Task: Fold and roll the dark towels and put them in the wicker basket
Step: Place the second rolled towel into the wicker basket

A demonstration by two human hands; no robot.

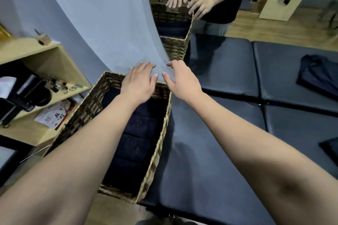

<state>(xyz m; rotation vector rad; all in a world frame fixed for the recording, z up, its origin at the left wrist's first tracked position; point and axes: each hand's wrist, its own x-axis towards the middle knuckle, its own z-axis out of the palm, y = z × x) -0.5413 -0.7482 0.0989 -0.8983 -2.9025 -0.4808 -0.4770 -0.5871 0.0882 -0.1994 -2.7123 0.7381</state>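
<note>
A brown and tan wicker basket (157, 153) stands at the left end of a dark padded bench. Several rolled dark towels (139, 144) lie side by side inside it. My left hand (140, 82) hovers over the basket's far end, fingers spread, holding nothing. My right hand (180, 80) is just right of the basket's far corner, fingers apart and empty. One loose, crumpled dark towel (318, 76) lies on the bench at the far right.
A mirror (237, 2) ahead reflects my hands and the basket. The dark bench (228, 71) stretches to the right. A wooden shelf (42, 86) with black gear and papers stands at the left. A dark flat object (329, 149) sits at the right edge.
</note>
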